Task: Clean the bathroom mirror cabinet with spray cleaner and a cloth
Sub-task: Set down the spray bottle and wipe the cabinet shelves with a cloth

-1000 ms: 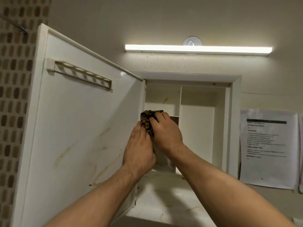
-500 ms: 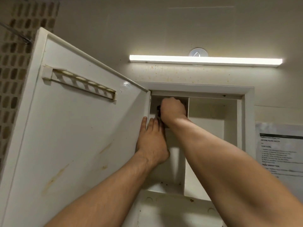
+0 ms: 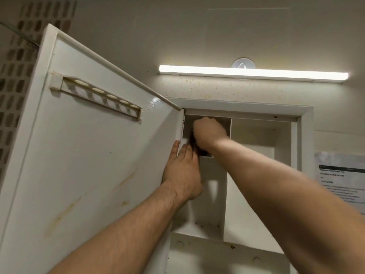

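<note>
Head view, looking up into an open white mirror cabinet (image 3: 305, 113) set in a cream wall.

The cabinet door (image 3: 88, 165) swings out to the left. Its inner face is smooth, glossy painted panel with a raised border, streaked with yellow-brown stains. A slotted holder rail (image 3: 96, 95) with a row of oval holes is fixed near the top of the door.

Inside the cabinet, a thin upright divider (image 3: 226, 186) splits the interior into a narrow left bay and a wider right bay. Dark specks lie on the lower shelf.

The right hand (image 3: 209, 133) reaches into the top of the left bay, fingers curled tight into a fist around a dark cloth (image 3: 192, 137). Only a small, blurred sliver of the cloth shows at the left of the fist; its weave and pattern cannot be made out, and the fingertips are hidden.

The left hand (image 3: 181, 173) lies flat just below, fingers straight and close together, pressed against the cabinet's left inner edge. Its thumb touches the hinge side of the door. Where the two hands meet is in shadow.

Above the cabinet, a long tube light (image 3: 252, 73) glows beneath a round white fitting (image 3: 243, 63), and the wall under the light is speckled with brown spots. A printed paper notice (image 3: 339, 180) hangs at right, cut off by the frame edge and the right forearm, its text too blurred to read. Small brown mosaic tiles (image 3: 15, 66) cover the wall at far left.
</note>
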Available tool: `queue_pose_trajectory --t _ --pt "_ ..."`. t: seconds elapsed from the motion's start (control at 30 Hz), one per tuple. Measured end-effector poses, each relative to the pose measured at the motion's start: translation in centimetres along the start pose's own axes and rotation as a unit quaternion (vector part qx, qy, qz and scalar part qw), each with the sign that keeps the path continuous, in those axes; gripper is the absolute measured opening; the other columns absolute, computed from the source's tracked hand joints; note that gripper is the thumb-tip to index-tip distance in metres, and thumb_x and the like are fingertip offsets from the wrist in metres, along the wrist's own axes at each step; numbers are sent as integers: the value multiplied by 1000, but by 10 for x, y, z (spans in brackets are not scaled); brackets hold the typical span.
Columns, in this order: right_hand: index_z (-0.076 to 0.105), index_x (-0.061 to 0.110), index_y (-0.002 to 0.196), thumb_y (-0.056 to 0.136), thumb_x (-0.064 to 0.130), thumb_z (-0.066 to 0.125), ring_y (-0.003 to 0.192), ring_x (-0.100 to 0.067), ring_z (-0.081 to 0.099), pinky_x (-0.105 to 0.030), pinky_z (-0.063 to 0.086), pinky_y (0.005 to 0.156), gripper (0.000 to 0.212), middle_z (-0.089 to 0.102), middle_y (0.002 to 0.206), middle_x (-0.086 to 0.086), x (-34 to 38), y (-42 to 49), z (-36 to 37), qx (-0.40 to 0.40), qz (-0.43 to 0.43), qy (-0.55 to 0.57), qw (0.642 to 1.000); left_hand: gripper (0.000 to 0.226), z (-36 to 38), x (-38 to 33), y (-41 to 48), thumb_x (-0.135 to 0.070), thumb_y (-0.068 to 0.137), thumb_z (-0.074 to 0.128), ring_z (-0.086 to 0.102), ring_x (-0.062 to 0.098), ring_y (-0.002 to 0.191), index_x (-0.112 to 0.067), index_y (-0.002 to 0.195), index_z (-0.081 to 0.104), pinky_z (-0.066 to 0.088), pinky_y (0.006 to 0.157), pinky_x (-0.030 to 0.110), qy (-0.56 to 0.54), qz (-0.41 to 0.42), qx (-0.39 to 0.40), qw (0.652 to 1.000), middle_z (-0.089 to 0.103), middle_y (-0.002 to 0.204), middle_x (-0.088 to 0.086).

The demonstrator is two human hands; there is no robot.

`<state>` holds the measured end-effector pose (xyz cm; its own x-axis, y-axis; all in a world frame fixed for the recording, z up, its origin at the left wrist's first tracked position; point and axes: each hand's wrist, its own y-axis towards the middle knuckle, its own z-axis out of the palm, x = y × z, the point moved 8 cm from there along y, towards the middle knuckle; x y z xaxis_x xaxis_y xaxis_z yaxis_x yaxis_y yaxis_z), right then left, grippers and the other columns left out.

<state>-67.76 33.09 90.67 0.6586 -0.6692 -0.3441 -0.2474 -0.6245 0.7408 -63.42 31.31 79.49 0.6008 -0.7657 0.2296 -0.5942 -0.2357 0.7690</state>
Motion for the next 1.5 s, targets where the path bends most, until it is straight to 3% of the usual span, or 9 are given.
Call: queue_pose_trajectory --t 0.13,0.3,0.53,0.77,0.93,1.07,1.23,1.4,1.5 --pt "73 14 109 99 11 55 94 -26 69 -41 59 82 21 71 110 -6 13 -1 1 -9 -91 22 996 92 -1 0 -2 -45 92 49 1 30 159 -5 162 4 -26 118 51 -15 -3 -18 1000 8 170 17" --pt "74 16 100 99 23 58 90 -30 70 -35 48 63 17 70 97 -5 -17 -11 -5 12 -120 -181 976 101 6 1 -4 -43 91 45 -21 29 157 -4 159 -19 -27 119 51 -24 -1 -20 1000 -22 169 16" --pt "73 17 108 99 17 60 87 -24 69 -36 59 81 16 72 98 -5 5 -20 16 70 -91 75 991 101 11 0 -7 -42 90 42 -24 33 155 0 157 -21 -26 119 54 -1 2 6 1000 -22 167 22" --pt "75 14 104 102 21 55 88 -30 69 -33 47 65 20 69 95 -6 -17 -11 -12 38 -59 -167 984 101 7 0 -11 -42 88 44 -11 32 158 1 159 -13 -22 122 53 -2 13 6 1000 -9 170 20" --pt "71 9 104 99 19 59 88 -33 67 -36 53 72 16 69 100 -12 -5 -11 15 95 -27 -62 993 105 11 -1 -12 -41 87 48 -10 34 158 1 159 -14 -17 123 55 -2 13 7 1000 -9 170 21" --pt "74 9 104 97 9 58 89 -33 70 -41 56 73 17 71 103 -12 -17 -10 -2 -46 -15 -57 997 107 12 -3 -13 -41 86 49 -11 35 158 1 158 -16 -21 121 55 4 7 -4 1000 -10 169 22" --pt "75 15 110 94 18 65 85 -28 66 -32 50 71 19 74 106 -10 -4 -8 20 105 -74 24 991 110 13 -2 -12 -42 82 52 -10 34 158 1 159 -14 -25 120 54 -9 -1 -16 1000 -7 169 23" --pt "74 10 95 93 4 59 89 -32 69 -34 46 67 16 71 99 -10 7 -1 -2 -100 7 51 994 109 14 -5 -12 -45 81 52 -10 38 157 2 160 -8 -25 119 57 10 10 -26 1000 -5 168 26" --pt "75 13 106 92 3 62 97 -27 69 -32 51 77 22 72 102 -5 1 11 14 -17 -1 135 991 108 13 -4 -14 -41 78 55 -4 37 158 1 161 -1 -24 120 55 -14 13 -52 998 1 169 24"
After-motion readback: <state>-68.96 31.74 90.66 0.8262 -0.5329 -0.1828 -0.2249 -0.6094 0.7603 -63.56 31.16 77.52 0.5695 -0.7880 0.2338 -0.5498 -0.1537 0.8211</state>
